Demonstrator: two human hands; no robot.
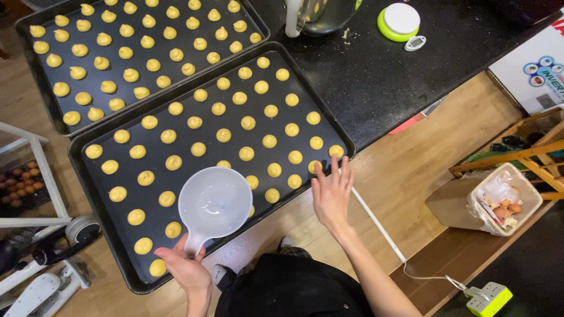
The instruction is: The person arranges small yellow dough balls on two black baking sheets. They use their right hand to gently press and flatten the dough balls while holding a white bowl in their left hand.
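Note:
My left hand [187, 270] grips the handle of a white plastic measuring cup [214, 203], held over the near edge of a dark baking tray [88, 194]. The cup looks nearly empty, with a wet sheen inside. The tray carries several rows of small yellow piped dough mounds [246, 154]. My right hand [332, 191] is open with fingers spread, hovering at the tray's right corner, fingertips close to the last mounds there. It holds nothing.
A second tray [35, 105] of the same dough mounds lies behind the first. On the black counter [382, 82] stand a steel mixing bowl [320, 14] and a green-and-white timer [399, 22]. A waste bin [505, 199] with eggshells and a power strip [489, 296] sit on the wooden floor.

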